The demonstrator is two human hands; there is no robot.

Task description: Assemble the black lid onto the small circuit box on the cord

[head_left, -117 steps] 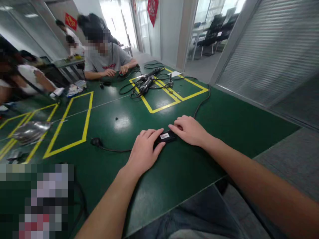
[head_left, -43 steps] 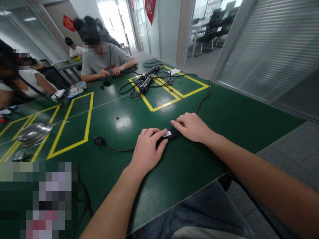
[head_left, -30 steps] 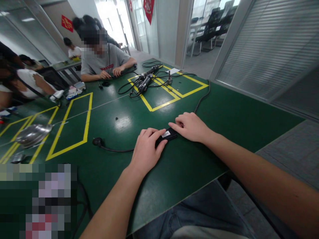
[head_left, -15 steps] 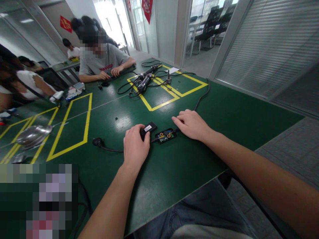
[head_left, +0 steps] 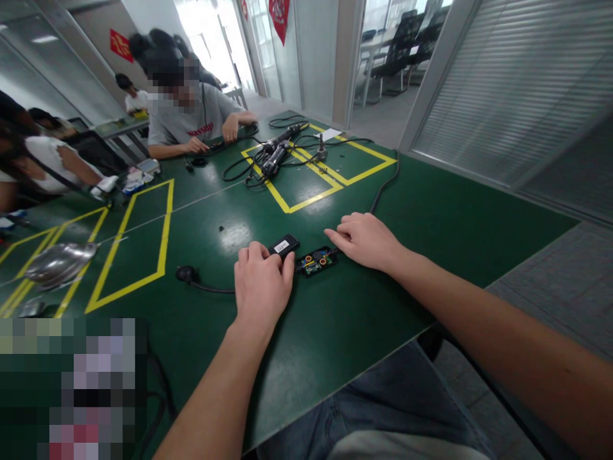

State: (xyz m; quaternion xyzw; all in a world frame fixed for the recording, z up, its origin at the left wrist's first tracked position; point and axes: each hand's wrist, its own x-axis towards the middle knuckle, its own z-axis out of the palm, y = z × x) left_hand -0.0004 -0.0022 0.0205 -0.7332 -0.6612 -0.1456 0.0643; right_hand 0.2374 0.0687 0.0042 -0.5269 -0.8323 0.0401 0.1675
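Gray T-shirt [head_left: 170, 121] is reading "wassup" in red, approx. White label [head_left: 281, 246] on blk cover [head_left: 292, 241] is carrying dark print, too sm. to read. Red wall signs [head_left: 121, 45] are bearing marks, also illeg.

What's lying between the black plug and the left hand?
In the head view, only the dark cord, running over the green tabletop from the black plug to the left hand.
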